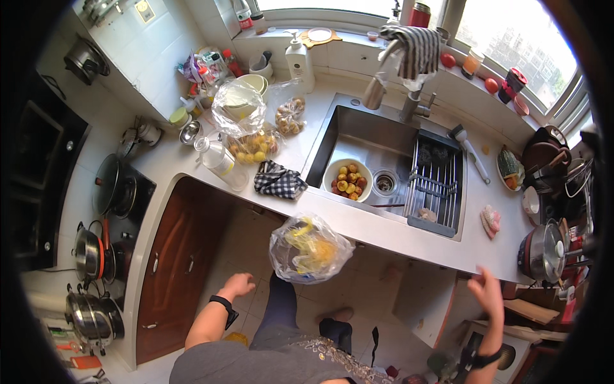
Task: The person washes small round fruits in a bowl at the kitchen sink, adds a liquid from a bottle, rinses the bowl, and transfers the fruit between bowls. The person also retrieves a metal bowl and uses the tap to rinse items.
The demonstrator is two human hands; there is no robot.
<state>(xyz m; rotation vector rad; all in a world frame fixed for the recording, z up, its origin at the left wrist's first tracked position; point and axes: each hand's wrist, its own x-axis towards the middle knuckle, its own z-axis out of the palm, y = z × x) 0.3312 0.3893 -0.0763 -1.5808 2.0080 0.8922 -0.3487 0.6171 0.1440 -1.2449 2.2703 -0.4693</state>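
Observation:
My left hand [238,284] is above the floor in front of the counter, its fingers loosely curled with nothing seen in them. Out to the right, my right hand [486,291] is raised near the counter's front edge, empty, with its fingers apart. Between the two, a clear plastic bag [283,261] with yellow material inside hangs at the counter front, nearer my left hand. Beyond it, a white bowl [327,178] of small round yellow-and-reddish fruit [351,178] sits in the stainless steel sink [355,144], left of the drain. A cabinet door [424,302] stands ajar left of my right hand.
A checked cloth [279,180], a clear plastic bottle [223,165] and bagged fruit [254,146] lie left of the sink. A drying rack [431,177] spans the sink's right side. A brush [470,151], a pink cloth [490,222] and a lidded pot [542,252] are farther right.

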